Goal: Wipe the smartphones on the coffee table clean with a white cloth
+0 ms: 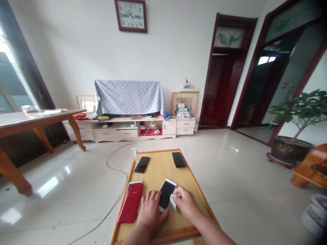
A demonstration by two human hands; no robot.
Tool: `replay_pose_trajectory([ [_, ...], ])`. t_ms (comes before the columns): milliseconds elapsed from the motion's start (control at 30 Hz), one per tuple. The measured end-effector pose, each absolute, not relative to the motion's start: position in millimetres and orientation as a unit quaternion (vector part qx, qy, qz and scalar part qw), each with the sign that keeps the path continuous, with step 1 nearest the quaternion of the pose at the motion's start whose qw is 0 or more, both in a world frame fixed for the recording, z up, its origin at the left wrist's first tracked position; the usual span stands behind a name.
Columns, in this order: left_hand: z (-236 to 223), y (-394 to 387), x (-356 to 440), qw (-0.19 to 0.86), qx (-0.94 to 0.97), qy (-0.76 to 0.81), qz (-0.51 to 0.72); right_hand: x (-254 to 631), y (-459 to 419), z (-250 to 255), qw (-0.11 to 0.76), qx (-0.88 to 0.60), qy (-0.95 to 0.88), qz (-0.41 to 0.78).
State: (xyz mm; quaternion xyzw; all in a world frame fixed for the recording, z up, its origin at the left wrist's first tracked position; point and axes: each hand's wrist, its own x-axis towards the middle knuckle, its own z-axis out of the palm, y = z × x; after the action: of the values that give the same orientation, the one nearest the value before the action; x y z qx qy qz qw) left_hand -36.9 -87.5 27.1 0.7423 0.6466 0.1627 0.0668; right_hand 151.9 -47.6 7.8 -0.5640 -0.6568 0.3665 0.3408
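Observation:
A white smartphone (168, 194) with a dark screen lies face up on the small wooden table (159, 163). My left hand (152, 209) holds it from the left and below, fingers along its left edge and thumb by its bottom end. In my right hand (186, 202) a folded pale grey cloth (175, 204) is pinched, close to the phone's right edge. To the left lies a red phone (130, 203), back up, partly over a white phone (134, 182). My left hand's fingers hide part of the tabletop beside them.
At the table's far left stand a pump bottle (136, 155) and a black phone (142, 164). Dark stacked phones (178, 159) lie at the far right. A cable (112, 207) runs across the floor at left. A potted plant (291, 149) and a bucket (315, 216) are at right.

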Motion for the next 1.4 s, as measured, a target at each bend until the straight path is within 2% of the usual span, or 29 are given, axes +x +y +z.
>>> replay_pose_trajectory([
  [133, 27, -87, -35, 0.082, 0.752, 0.632, 0.166, 148, -38, 4, 0.34, -0.553, -0.677, 0.347],
  [267, 25, -85, -32, 0.086, 0.752, 0.635, 0.153, 149, -32, 5, 0.3, -0.587, -0.733, 0.167],
  [367, 28, -83, -28, 0.071, 0.744, 0.648, 0.144, 146, -28, 9, 0.267, -0.604, -0.744, 0.101],
  [633, 39, -81, -18, 0.048, 0.708, 0.694, 0.12, 132, -52, -8, 0.223, -0.522, -0.814, 0.123],
  [767, 36, -78, -16, 0.036, 0.706, 0.7, 0.099, 146, -63, 2, 0.214, -0.475, -0.841, 0.15],
  [1100, 25, -72, -13, 0.028, 0.706, 0.701, 0.096, 163, -57, 18, 0.183, -0.507, -0.829, 0.149],
  [1300, 25, -71, -12, 0.027, 0.715, 0.691, 0.102, 181, -37, 21, 0.136, -0.582, -0.787, 0.155],
  [1400, 22, -70, -15, 0.023, 0.713, 0.693, 0.107, 169, -55, 19, 0.138, -0.544, -0.807, 0.182],
])
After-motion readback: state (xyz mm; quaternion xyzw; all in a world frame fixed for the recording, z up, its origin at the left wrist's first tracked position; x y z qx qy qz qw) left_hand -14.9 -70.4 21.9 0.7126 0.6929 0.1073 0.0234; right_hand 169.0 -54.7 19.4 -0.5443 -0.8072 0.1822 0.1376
